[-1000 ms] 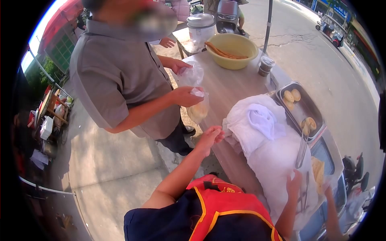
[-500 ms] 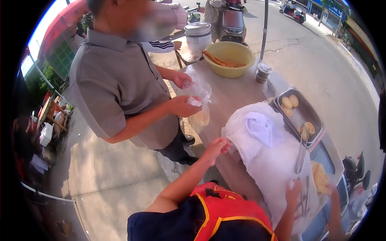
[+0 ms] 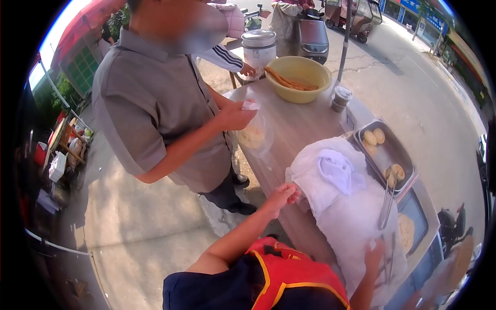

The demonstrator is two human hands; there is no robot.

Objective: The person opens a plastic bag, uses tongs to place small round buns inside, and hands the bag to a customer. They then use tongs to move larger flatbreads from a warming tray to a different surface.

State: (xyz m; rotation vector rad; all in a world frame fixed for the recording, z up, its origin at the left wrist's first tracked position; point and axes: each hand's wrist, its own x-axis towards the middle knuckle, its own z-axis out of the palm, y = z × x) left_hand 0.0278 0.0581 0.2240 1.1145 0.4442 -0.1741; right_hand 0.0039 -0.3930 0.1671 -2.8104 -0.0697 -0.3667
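Note:
My left hand [image 3: 283,199] is closed, fingers curled, over the table's near edge beside the white cloth [image 3: 338,206]; what it holds, if anything, is hidden. My right hand [image 3: 374,254] is low over the same cloth, its fingers drawn together near a small whitish bit that I cannot make out. Metal tongs [image 3: 385,209] lie just above it, with another thin metal utensil [image 3: 391,257] beside it. A flatbread [image 3: 405,231] rests at the cloth's right edge. Across the table a person in a grey shirt [image 3: 150,98] holds a clear plastic bag [image 3: 256,137] with pale food inside.
A metal tray [image 3: 385,150] carries several small round breads. Behind it stand a lidded jar [image 3: 341,98] and a yellow basin [image 3: 299,95] with fried dough sticks. A pole [image 3: 345,46] rises past the far edge. Another person's blurred arm [image 3: 460,261] is at lower right.
The arm at lower right has drawn back from the flatbread, which now lies flatter. The person in grey has brought the hands together at the bag. My hands have barely moved.

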